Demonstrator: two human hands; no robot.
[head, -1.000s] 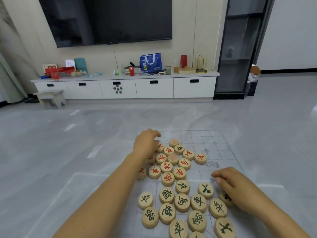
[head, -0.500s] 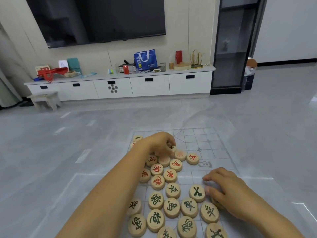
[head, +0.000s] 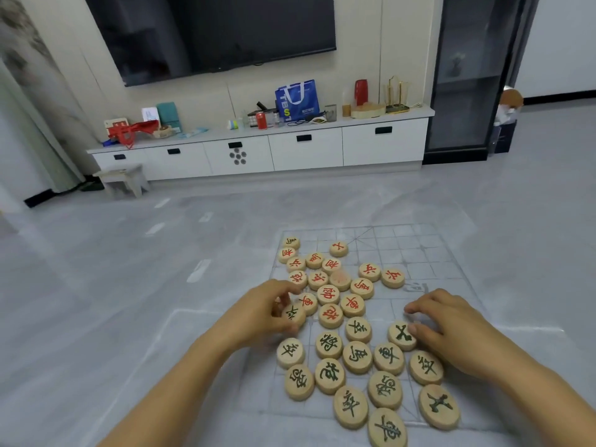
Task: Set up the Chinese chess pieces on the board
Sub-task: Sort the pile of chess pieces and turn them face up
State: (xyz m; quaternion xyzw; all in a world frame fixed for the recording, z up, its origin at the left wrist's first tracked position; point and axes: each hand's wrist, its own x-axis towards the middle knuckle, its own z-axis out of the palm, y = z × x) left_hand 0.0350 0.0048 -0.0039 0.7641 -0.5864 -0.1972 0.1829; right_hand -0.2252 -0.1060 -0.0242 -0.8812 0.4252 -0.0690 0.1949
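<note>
Left hand (head: pixel 264 314) is pinching a dark-lettered piece (head: pixel 294 316), face up, at the board's left edge, mid-frame. Right hand (head: pixel 451 330) is curling over the board (head: pixel 419 253), thumb touching a black piece (head: pixel 401 335); can't tell if it's gripping anything. Board is lying flat, long axis running from bottom toward top of frame. Red pieces (head: pixel 329 295) are sitting above the green pieces (head: pixel 356 356).

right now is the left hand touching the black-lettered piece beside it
Touching. The head view shows the left hand pinching the black-lettered piece between thumb and fingers.
</note>
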